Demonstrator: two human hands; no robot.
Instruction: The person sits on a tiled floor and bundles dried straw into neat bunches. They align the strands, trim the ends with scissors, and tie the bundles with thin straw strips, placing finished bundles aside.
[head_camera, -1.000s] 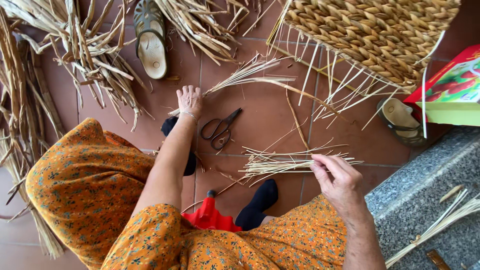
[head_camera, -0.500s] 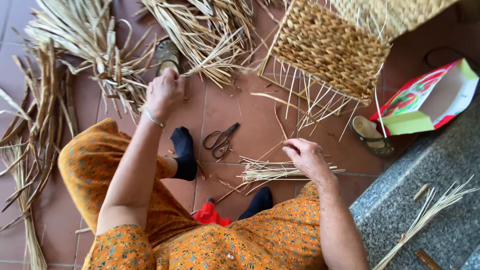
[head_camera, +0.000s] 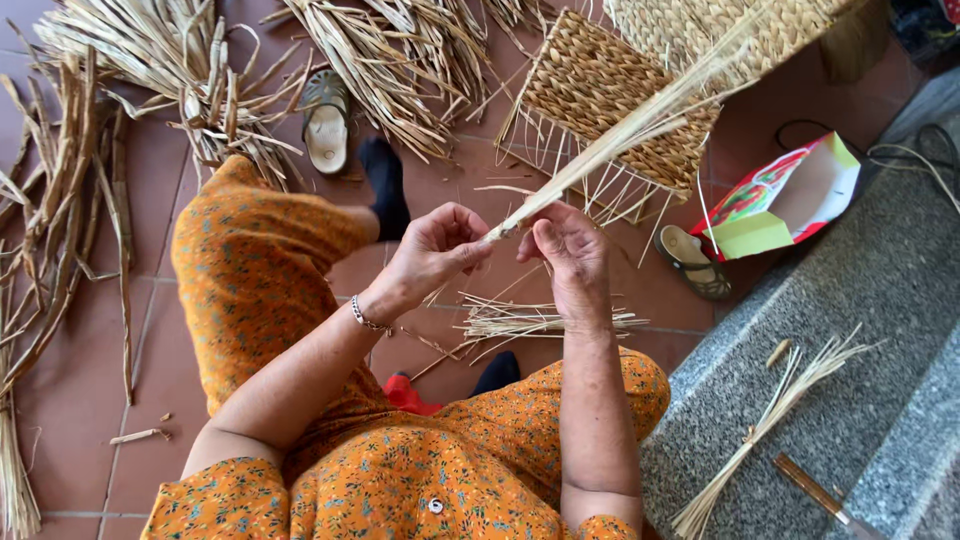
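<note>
Both hands meet above her lap — the left hand (head_camera: 440, 250) pinched shut on the near end of a bundle of pale straw (head_camera: 640, 125), the right hand (head_camera: 570, 255) closed on it just beside. The bundle's long axis runs up and away to the right, over the half-woven basket (head_camera: 610, 90) on the floor

Scissors hidden; straw bundle's (head_camera: 620, 135) lower end inside left hand (head_camera: 435, 250).
</note>
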